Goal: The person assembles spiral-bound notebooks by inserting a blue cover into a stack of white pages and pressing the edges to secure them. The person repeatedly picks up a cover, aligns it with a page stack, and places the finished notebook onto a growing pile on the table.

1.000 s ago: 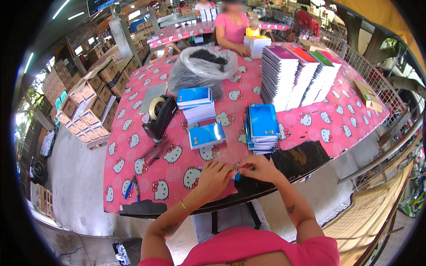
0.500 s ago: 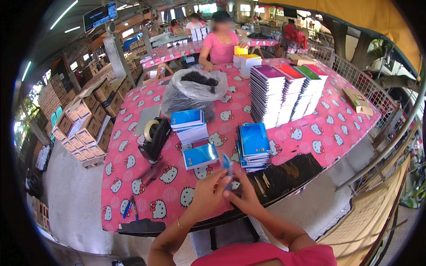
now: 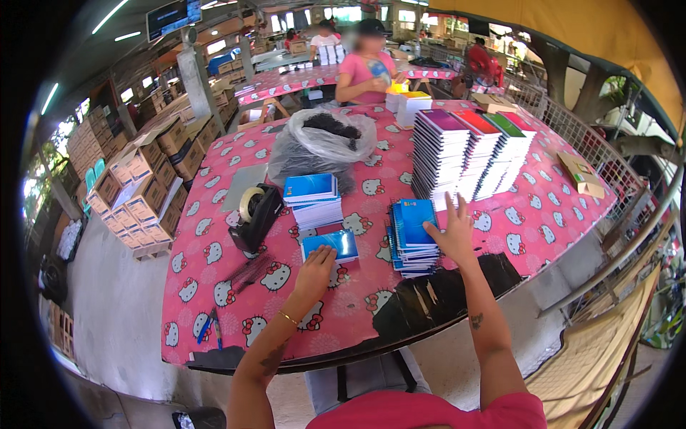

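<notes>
Fingers flat and open, my left hand (image 3: 319,270) rests on the near edge of a low pile of blue-covered booklets (image 3: 341,243). To the right, my right hand (image 3: 454,234) is open with its fingers spread, its thumb at the right edge of a stack of blue spiral notebooks (image 3: 416,225). Behind the left hand stands a taller stack of blue-covered booklets (image 3: 310,187) with white page edges. A black tape dispenser (image 3: 261,218) sits left of that stack.
A clear plastic bag (image 3: 286,154) of black coils stands farther back. Tall spiral notebook stacks (image 3: 437,150) rise at right. Pens (image 3: 212,327) lie near the left edge. Across the pink table (image 3: 214,286) stands a co-worker (image 3: 364,68); stacked cartons (image 3: 146,200) are at left.
My hands were together near the table's front edge, holding a blurred blue spiral notebook. Now they are apart, the left on the low booklet pile, the right at the notebook stack.
</notes>
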Motion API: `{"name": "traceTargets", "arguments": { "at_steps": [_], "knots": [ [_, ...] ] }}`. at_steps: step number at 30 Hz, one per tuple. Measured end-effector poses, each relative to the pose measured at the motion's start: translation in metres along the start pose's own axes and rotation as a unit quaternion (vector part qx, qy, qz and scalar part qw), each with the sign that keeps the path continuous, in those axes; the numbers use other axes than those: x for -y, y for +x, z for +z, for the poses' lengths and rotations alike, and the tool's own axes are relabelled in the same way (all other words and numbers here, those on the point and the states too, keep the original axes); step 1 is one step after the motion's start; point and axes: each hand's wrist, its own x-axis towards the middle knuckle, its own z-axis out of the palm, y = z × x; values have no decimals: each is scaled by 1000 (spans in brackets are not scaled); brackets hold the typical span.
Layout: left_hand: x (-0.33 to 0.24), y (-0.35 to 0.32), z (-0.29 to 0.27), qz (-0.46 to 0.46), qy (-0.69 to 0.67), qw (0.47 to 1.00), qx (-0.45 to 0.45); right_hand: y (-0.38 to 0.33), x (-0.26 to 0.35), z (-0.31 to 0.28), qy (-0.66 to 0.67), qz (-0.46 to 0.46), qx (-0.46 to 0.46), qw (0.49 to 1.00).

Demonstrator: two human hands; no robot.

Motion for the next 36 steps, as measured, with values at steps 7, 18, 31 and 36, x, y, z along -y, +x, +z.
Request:
{"name": "traceTargets", "arguments": {
  "at_steps": [7, 18, 31, 36],
  "knots": [
    [-97, 67, -40, -151, -345, 923, -84, -7, -47, 34, 555, 262, 175, 770],
    [-127, 144, 76, -367, -738, 562, 69, -5, -28, 20, 613, 322, 321, 647],
    [-122, 134, 37, -349, -841, 395, 123, -21, -28, 32, 636, 297, 241, 671],
    [-128, 116, 18, -291, -850, 405, 170, -61, 4, 3, 649, 252, 136, 705]
  ]
}}
